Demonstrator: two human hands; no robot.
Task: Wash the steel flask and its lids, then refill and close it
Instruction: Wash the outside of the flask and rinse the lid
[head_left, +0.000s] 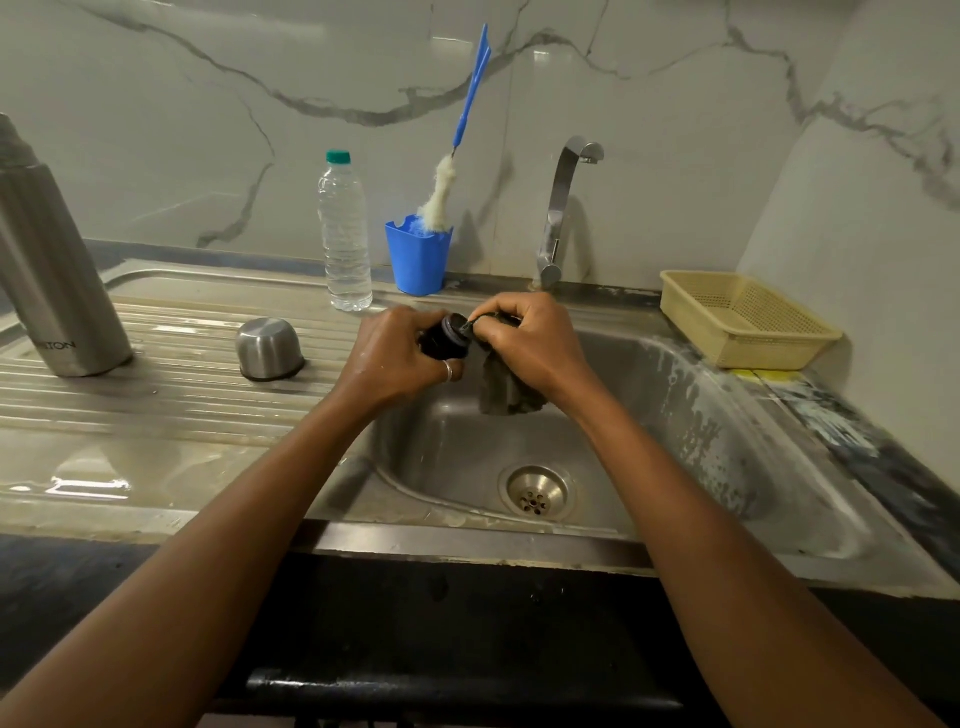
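Note:
The steel flask (52, 260) stands upright without its lids on the draining board at the far left. Its steel cup lid (269, 348) lies upside down on the board, right of the flask. Above the sink basin (691, 415) my left hand (395, 358) grips the black inner stopper (448, 336). My right hand (530, 343) presses a dark green scrub cloth (504, 389) against the stopper's top, and most of the cloth hangs below the hand.
A clear plastic water bottle (345, 234) and a blue cup (418, 257) holding a bottle brush (457, 140) stand behind the sink. The tap (558, 208) rises at the back, no water running. A yellow basket (743, 319) sits at the right.

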